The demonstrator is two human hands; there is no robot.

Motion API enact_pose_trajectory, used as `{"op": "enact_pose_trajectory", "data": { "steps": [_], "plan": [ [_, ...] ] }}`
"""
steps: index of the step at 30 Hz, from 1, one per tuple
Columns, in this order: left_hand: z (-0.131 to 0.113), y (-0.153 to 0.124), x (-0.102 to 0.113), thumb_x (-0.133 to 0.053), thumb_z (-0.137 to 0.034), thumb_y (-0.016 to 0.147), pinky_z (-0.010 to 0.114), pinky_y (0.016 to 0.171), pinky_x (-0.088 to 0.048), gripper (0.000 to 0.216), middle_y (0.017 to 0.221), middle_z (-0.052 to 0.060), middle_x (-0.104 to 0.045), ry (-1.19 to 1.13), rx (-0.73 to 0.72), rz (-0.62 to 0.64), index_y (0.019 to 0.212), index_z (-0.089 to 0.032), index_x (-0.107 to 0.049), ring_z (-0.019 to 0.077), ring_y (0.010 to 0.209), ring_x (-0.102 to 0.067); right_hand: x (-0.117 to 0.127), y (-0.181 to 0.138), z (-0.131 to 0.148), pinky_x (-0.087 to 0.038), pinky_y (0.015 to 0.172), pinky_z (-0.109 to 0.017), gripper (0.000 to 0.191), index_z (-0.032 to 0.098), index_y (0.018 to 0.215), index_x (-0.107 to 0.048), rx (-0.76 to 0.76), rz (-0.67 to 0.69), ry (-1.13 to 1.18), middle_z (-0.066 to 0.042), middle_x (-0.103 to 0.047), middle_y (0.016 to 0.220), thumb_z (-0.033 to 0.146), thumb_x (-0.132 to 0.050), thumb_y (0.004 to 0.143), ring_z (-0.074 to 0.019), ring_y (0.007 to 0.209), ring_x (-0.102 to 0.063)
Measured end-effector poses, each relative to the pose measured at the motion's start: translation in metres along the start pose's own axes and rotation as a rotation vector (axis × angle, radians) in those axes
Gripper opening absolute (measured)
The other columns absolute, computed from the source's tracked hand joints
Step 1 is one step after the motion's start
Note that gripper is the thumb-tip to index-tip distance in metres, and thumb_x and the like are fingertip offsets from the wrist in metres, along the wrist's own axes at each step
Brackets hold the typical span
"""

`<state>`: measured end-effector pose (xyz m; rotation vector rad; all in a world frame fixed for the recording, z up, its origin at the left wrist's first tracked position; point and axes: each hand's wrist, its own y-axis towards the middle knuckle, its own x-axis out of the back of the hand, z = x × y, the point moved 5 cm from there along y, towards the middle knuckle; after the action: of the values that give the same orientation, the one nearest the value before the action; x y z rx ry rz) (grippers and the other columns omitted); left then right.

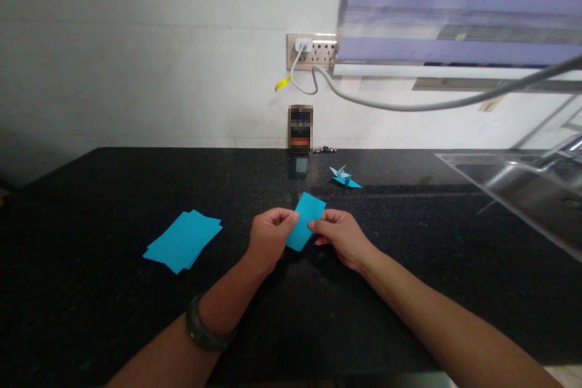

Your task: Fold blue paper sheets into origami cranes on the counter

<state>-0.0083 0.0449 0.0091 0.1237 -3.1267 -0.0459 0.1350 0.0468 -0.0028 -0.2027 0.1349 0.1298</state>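
Between my two hands is a blue piece of paper [305, 222], a small rectangle held tilted above the dark countertop. My left hand [271, 231] pinches its left edge with the thumb on top. On the opposite edge, my right hand [340, 234] grips with thumb and fingers, the fingers partly hidden behind the paper. To the left lies a loose stack of blue paper sheets [182, 242], their corners out of line. Beyond my right hand sit folded paper cranes [345, 177] in light and brighter blue.
The black countertop [113, 321] meets a pale tiled wall. A phone [301, 128] leans there, beside a beaded string [324, 150]. Above are a socket panel [324, 53] with a white charger and a grey cable [400, 106]. A metal sink [522, 188] is at the right.
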Motion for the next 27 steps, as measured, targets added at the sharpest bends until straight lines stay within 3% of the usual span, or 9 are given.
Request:
{"op": "enact_pose_trajectory", "data": {
  "steps": [5,15,20,22,25,27],
  "plan": [
    [0.003,0.002,0.001,-0.066,-0.033,0.063,0.022,0.049,-0.039,0.021,0.055,-0.001,-0.059,0.006,0.046,-0.030,0.065,-0.012,-0.064,0.0098,0.049,-0.049,0.005,0.002,-0.001,-0.040,0.045,-0.020,0.028,0.014,0.054,-0.053,-0.026,-0.024,0.001,0.002,-0.055,0.055,0.031,-0.075,0.052,-0.0074,0.050,-0.049],
    [0.008,0.004,0.002,-0.063,-0.034,0.064,0.022,0.047,-0.037,0.023,0.052,-0.001,-0.057,0.131,0.076,-0.010,0.065,-0.011,-0.062,0.0095,0.048,-0.047,0.010,0.004,-0.005,-0.037,0.043,-0.019,0.028,0.014,0.056,-0.053,-0.069,-0.005,-0.119,0.001,-0.054,0.055,0.034,-0.073,0.054,-0.0070,0.049,-0.047],
    [0.011,0.009,0.005,-0.058,-0.033,0.068,0.024,0.049,-0.038,0.021,0.054,0.000,-0.058,0.315,0.109,0.071,0.066,-0.012,-0.063,0.0117,0.049,-0.050,0.011,0.006,-0.001,-0.027,0.039,-0.019,0.028,0.018,0.053,-0.044,0.014,-0.028,-0.274,0.007,-0.040,0.045,0.034,-0.065,0.062,-0.0053,0.040,-0.035],
    [0.006,0.010,0.007,-0.056,-0.032,0.071,0.027,0.055,-0.042,0.021,0.062,0.002,-0.061,0.494,0.018,0.077,0.073,-0.013,-0.065,0.0146,0.056,-0.054,0.013,0.008,0.001,-0.024,0.040,-0.020,0.030,0.019,0.050,-0.040,0.075,-0.061,-0.426,0.008,-0.034,0.042,0.033,-0.062,0.063,-0.0052,0.040,-0.030],
    [-0.013,0.004,0.002,-0.056,-0.028,0.074,0.035,0.075,-0.043,0.022,0.086,0.007,-0.062,0.864,-0.341,0.080,0.089,-0.017,-0.067,0.0208,0.082,-0.056,0.016,0.011,0.004,-0.026,0.045,-0.022,0.028,0.018,0.048,-0.041,0.161,-0.117,-0.725,0.005,-0.038,0.045,0.030,-0.060,0.065,-0.0071,0.044,-0.035],
    [-0.020,-0.006,-0.010,-0.055,-0.026,0.076,0.039,0.083,-0.040,0.016,0.096,0.009,-0.059,1.046,-0.576,0.224,0.083,-0.020,-0.069,0.0240,0.096,-0.050,0.017,0.012,0.004,-0.028,0.048,-0.023,0.022,0.018,0.050,-0.047,0.168,-0.145,-0.911,0.003,-0.045,0.049,0.026,-0.058,0.066,-0.0092,0.048,-0.041]
  ]
}}
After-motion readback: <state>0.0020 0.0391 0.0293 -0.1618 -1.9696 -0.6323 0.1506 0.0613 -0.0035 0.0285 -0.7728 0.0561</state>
